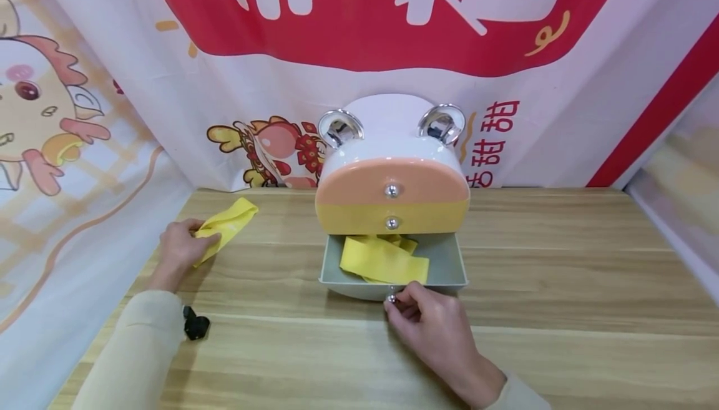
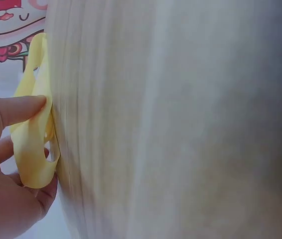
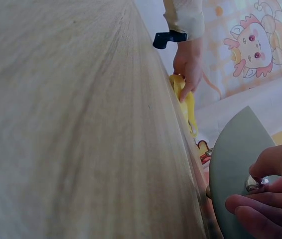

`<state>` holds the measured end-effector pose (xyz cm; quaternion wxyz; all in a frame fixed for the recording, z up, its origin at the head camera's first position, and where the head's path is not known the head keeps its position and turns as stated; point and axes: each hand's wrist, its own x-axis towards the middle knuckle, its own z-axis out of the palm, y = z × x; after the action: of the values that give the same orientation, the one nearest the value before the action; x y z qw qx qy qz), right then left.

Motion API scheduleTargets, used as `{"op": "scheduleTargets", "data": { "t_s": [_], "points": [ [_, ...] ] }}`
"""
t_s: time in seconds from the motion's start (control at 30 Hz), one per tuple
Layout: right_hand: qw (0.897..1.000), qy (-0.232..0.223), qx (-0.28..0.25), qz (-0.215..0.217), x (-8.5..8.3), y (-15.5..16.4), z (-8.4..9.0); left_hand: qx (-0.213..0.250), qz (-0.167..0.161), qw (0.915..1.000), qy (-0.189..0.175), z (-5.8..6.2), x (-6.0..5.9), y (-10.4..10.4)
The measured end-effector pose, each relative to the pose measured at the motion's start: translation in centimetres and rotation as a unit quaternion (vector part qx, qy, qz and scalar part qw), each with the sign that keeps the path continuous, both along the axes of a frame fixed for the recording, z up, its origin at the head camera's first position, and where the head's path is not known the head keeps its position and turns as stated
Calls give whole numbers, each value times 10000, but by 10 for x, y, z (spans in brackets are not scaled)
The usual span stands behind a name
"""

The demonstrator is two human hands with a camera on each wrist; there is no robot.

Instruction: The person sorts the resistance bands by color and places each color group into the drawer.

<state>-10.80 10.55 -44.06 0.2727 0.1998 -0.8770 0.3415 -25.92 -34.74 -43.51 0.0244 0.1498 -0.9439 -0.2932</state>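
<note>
A small rounded drawer box (image 1: 393, 141) with silver ears stands at the back of the table. Its lowest, grey-green drawer (image 1: 449, 266) is pulled out and has a folded yellow ribbon (image 1: 384, 260) lying in it. My right hand (image 1: 435, 329) pinches that drawer's round silver knob (image 3: 254, 184) between thumb and fingers. Over on the left, my left hand (image 1: 182, 244) holds a second yellow ribbon (image 1: 233, 219) between thumb and fingers, down at the tabletop. In the left wrist view this loosely looped ribbon (image 2: 36, 149) touches the wood.
Above the grey-green drawer are a closed orange drawer (image 1: 354, 185) and a closed yellow drawer (image 1: 354, 216), each with a silver knob. Printed cloth (image 1: 253, 85) hangs behind and beside the wooden table (image 1: 281, 347). A black device (image 1: 195, 324) sits at my left wrist.
</note>
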Motion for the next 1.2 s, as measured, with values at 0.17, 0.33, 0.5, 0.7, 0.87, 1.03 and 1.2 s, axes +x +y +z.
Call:
{"op": "scheduleTargets", "data": {
  "t_s": [0.17,0.33,0.5,0.7,0.87,1.03,1.2],
  "points": [
    [10000,-34,-2,-64,0,1,0,113,-206,9997,99,0,3,-2],
    [10000,-37,0,-66,0,2,0,-55,-180,9996,197,-2,5,-2],
    [9999,-88,26,-90,0,2,0,-143,-73,9994,306,-3,6,0],
    [9998,-132,52,-101,0,1,0,-160,-31,9980,604,0,8,6],
    [9998,-188,60,-100,0,0,0,-117,122,9971,740,3,10,7],
    [9996,-256,106,-113,1,0,1,239,342,9966,716,10,13,7],
    [9994,-289,128,-128,1,0,1,374,440,9961,667,21,14,7]
  ]
}}
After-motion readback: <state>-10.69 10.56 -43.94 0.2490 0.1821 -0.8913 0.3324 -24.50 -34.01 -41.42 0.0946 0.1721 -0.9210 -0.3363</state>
